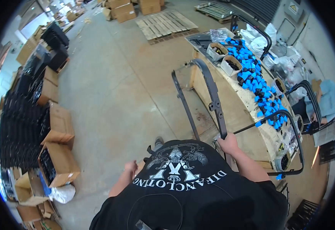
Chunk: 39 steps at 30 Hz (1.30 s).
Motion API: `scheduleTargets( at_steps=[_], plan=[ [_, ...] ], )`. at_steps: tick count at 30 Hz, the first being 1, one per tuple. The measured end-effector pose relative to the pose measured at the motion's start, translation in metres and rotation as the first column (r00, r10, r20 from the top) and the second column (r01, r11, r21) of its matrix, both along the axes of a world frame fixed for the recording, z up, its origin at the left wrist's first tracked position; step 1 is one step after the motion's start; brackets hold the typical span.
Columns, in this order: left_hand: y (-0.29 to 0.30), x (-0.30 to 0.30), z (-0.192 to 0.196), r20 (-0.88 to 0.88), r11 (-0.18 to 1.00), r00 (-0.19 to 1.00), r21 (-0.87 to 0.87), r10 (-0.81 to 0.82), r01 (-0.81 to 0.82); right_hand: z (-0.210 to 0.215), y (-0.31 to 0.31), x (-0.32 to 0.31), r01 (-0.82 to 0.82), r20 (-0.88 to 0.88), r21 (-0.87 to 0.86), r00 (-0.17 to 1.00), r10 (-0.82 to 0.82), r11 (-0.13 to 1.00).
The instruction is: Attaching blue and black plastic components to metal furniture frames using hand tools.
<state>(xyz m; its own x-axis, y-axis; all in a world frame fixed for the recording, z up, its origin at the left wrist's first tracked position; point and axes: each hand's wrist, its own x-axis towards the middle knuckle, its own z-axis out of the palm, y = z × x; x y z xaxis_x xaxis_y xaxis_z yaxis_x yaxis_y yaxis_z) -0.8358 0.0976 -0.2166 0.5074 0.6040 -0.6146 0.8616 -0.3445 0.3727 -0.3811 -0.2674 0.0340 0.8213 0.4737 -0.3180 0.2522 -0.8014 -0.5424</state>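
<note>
My right hand [228, 144] is closed around the lower part of a dark bent metal tube frame [212, 89]. This U-shaped frame stands upright in front of me, its curved top leaning toward the workbench [234, 100]; brackets show along its right leg. Beside my body on the left is my left hand [130, 167], low and apart from the frame. Its fingers are small and blurred, partly lost against my black shirt. On the bench lies a long heap of blue and black plastic pieces [253, 73]. Another black tube frame [302, 153] rests against the bench's near right end.
White tubs with small dark parts [232, 66] stand on the bench. Across the bench at right is another person [327, 100] in light blue. Cardboard boxes [60, 124] and stacked black parts [18, 130] line the left side. A wooden pallet [165, 25] lies on the floor ahead.
</note>
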Motion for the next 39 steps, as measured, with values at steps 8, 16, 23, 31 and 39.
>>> scheduleTargets(
  at_steps=[8, 16, 23, 31, 39],
  plan=[
    [0.221, 0.365, 0.153, 0.522, 0.809, 0.712, -0.578, 0.47, -0.11, 0.083, 0.109, 0.0, 0.197, 0.261, 0.241, 0.93, -0.259, 0.95],
    [0.277, 0.618, 0.29, 0.378, 0.549, 0.843, -0.827, 0.384, 0.121, 0.057, 0.098, 0.026, 0.295, 0.165, 0.641, 0.849, -0.503, 0.709],
    [0.248, 0.719, 0.265, 0.308, 0.636, 0.911, -0.769, 0.275, 0.068, -0.034, 0.068, 0.08, 0.451, -0.014, 0.536, 0.85, -0.527, 0.714],
    [0.212, 0.813, 0.258, 0.272, 0.664, 0.932, -0.746, 0.238, 0.048, -0.198, 0.041, 0.187, 0.572, -0.08, 0.45, 0.79, -0.607, 0.686],
    [0.236, 0.886, 0.208, 0.289, 0.658, 0.937, -0.747, 0.195, 0.093, -0.253, 0.078, 0.287, 0.682, -0.13, 0.245, 0.728, -0.674, 0.689]
  ],
)
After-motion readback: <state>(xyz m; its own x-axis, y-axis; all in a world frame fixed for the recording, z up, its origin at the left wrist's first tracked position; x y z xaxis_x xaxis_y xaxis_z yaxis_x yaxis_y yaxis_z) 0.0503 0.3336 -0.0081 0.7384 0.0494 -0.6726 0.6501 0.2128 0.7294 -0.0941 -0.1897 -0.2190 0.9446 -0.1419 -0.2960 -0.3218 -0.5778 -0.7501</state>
